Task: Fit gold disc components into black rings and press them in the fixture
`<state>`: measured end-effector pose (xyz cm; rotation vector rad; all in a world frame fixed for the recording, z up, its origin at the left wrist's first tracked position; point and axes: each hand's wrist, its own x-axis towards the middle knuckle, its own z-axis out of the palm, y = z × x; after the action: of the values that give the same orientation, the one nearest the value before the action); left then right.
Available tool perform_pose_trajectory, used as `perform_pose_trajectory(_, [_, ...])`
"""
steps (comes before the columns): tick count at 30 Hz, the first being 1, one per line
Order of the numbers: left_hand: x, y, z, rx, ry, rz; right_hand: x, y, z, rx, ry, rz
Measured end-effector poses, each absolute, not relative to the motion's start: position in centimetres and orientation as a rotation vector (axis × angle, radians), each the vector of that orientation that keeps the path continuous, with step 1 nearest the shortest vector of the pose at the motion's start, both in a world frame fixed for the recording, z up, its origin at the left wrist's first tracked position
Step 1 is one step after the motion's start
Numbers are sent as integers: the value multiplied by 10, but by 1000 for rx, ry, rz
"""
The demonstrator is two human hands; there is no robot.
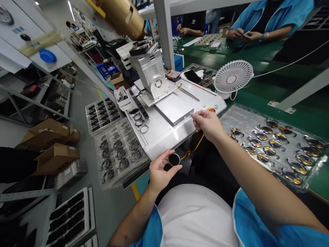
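My left hand [160, 171] grips a small round watch case [174, 159] by its edge, between thumb and fingers. Its face is black and its rim metallic. My right hand [207, 125] is raised at the front edge of the white machine base [164, 139], fingertips pinched together. Whether anything small is in that pinch I cannot make out. Beyond the fingers lies a flat metal plate [177, 115] on the base. Several metal rings [144, 129] rest along the base's left side, and tweezers [189, 93] lie toward the back.
To the right, a clear tray [231, 118] carries several watch parts with dark straps. Trays of rings [120, 154] stand at left. A white fan [233, 77] and a metal fixture [156, 85] rise behind my hands. Across the green table, a co-worker's hands [244, 35] hold something small.
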<state>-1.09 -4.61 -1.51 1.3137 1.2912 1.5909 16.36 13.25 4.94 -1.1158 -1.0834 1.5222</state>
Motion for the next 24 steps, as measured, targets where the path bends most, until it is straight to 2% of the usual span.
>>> perform_pose_trajectory(5, [-8, -48, -14, 1534, 1409, 1560, 163, 48, 38, -978, -1378, 1909])
perform_pose_trajectory(7, [-7, -47, -12, 1598, 1417, 1552, 162, 29, 32, -999, -1393, 1966])
perform_pose_trajectory(24, [-5, -50, -4, 1675, 1486, 1528, 156, 18, 25, -1126, -1475, 1800])
